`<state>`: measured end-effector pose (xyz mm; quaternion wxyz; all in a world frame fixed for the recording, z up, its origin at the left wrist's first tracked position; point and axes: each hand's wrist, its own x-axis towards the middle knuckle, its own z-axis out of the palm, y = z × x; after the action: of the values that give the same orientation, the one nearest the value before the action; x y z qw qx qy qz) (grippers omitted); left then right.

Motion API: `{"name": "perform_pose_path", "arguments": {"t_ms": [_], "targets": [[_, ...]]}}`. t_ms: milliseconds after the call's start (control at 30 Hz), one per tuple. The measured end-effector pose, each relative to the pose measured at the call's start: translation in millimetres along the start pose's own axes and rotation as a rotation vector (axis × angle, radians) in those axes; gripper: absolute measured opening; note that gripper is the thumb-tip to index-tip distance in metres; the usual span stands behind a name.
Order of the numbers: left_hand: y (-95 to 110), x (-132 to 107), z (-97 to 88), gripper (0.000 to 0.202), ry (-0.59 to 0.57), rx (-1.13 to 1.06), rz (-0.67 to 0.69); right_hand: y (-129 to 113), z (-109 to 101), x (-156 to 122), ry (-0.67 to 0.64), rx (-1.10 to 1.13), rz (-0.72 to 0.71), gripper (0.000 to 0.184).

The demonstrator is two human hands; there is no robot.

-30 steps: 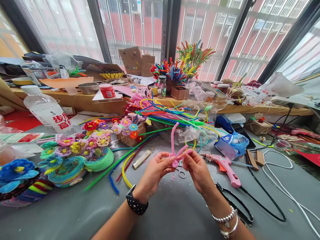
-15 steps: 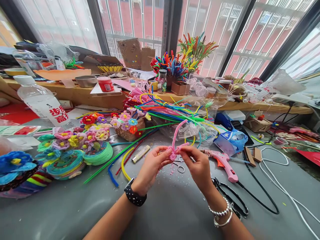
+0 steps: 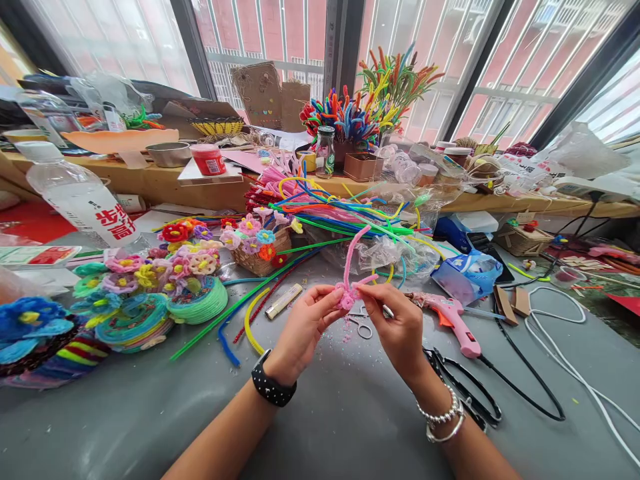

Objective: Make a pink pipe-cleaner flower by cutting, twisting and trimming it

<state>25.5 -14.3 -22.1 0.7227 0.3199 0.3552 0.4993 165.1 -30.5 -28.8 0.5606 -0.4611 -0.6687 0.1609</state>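
Observation:
My left hand (image 3: 306,327) and my right hand (image 3: 397,327) meet above the grey table (image 3: 325,427), both pinched on a pink pipe cleaner (image 3: 351,273). Its lower part is bent into small loops between my fingertips, and a long free end curves up and to the right. Small scissors (image 3: 362,327) lie on the table just behind my hands. A black watch is on my left wrist, and silver bracelets circle my right wrist.
A pink glue gun (image 3: 450,319) with a black cord lies to the right. Finished pipe-cleaner flowers (image 3: 150,280) and a basket (image 3: 260,257) stand at the left. A pile of coloured pipe cleaners (image 3: 340,217) lies behind. A water bottle (image 3: 83,200) stands far left.
Both hands stayed pinched on the pink pipe cleaner and worked its loops closer together. Its free end swung from upright to leaning right. The view tilted slightly.

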Motion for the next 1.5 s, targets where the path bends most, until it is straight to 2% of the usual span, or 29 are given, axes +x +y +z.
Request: {"name": "perform_pose_path", "arguments": {"t_ms": [200, 433, 567, 633, 800, 867, 1133, 1200, 1267, 1400, 1500], "targets": [[1, 0, 0.2, 0.015, 0.055, 0.01, 0.007, 6, -2, 0, -0.099, -0.113, -0.124, 0.025], [2, 0, -0.2, 0.016, 0.005, 0.008, -0.02, 13, -2, -3, -0.123, -0.248, -0.282, 0.027], [3, -1, -0.3, 0.016, -0.022, 0.023, -0.027, 13, -1, -5, -0.12, -0.268, -0.274, 0.028], [3, -1, -0.7, 0.017, -0.015, 0.024, -0.033, 11, -1, -5, -0.116, -0.191, -0.203, 0.026], [3, 0, -1.6, 0.016, -0.016, 0.011, -0.035, 5, 0, -3, -0.005, 0.113, 0.185, 0.012], [2, 0, -1.5, 0.016, -0.013, 0.011, -0.048, 5, -1, -3, 0.001, 0.184, 0.281, 0.012], [0, 0, 1.5, 0.021, 0.026, 0.12, -0.043, 1, -1, -1, -0.094, 0.272, 0.388, 0.014], [-1, 0, 1.9, 0.021, 0.05, 0.168, -0.008, -1, 3, -4, -0.06, 0.309, 0.461, 0.016], [-3, 1, 2.0, 0.022, 0.066, 0.23, 0.049, -2, 8, -7, -0.012, 0.429, 0.61, 0.02], [-7, 1, 2.4, 0.021, 0.086, 0.466, 0.227, -4, 15, -12, 0.0, 0.855, 0.963, 0.029], [-7, -1, 3.2, 0.018, 0.089, 0.644, 0.359, -3, 14, -12, -0.054, 1.108, 1.143, 0.027]]}}
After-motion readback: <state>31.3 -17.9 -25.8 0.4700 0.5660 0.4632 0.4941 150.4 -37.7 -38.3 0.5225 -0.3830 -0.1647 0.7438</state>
